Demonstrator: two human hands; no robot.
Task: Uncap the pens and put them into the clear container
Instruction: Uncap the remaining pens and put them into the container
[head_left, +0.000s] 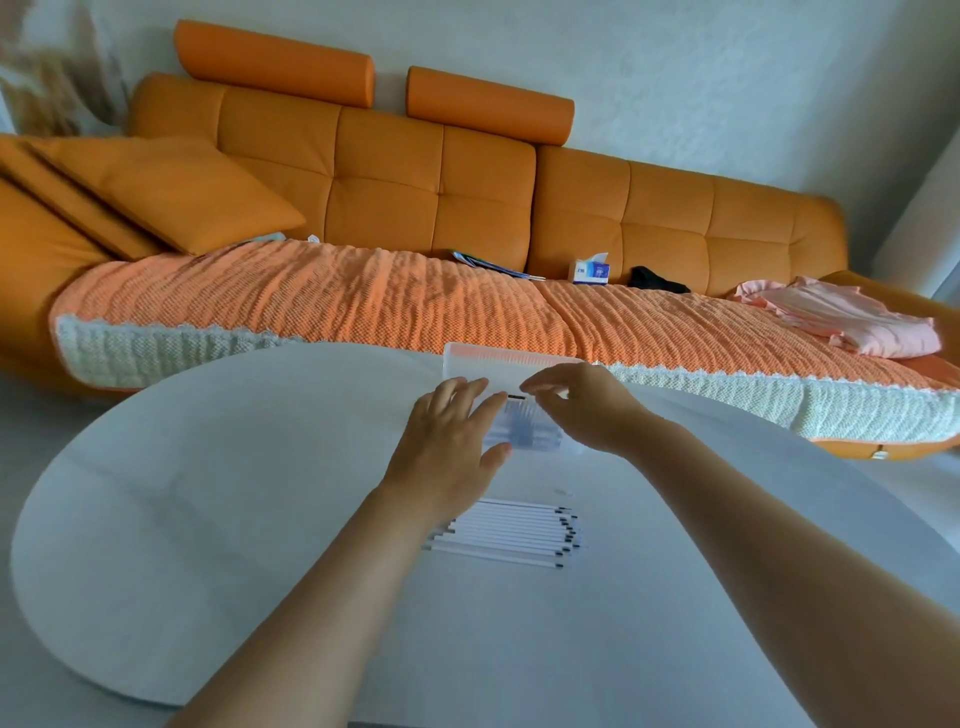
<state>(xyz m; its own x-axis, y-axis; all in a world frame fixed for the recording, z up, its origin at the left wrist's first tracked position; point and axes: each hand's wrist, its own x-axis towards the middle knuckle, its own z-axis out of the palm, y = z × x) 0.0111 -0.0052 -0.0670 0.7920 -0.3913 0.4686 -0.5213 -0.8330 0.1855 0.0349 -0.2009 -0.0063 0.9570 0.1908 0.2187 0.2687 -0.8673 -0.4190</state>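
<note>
**Pens (506, 532) lay in a row as two hands worked at the clear container (498, 366)**

An orange sofa (389, 182) under a ribbed throw (311, 296) filled the room behind a pale round table (208, 519). On the table's far side stood the clear container, its contents a bluish blur. The person's left hand (449, 434) lay straight-fingered against the container's left side, thumb at its near edge, apparently steadying it. The right hand (574, 408) hovered at the right side with fingertips drawn together near a small dark piece; whether it pinched anything could not be told. The white pens lay side by side nearer the person, apart from the container, dark ends showing at the right. They looked light, stiff and smooth, apt to roll. Pinching a barrel at mid-length seemed the sure hold.
</note>
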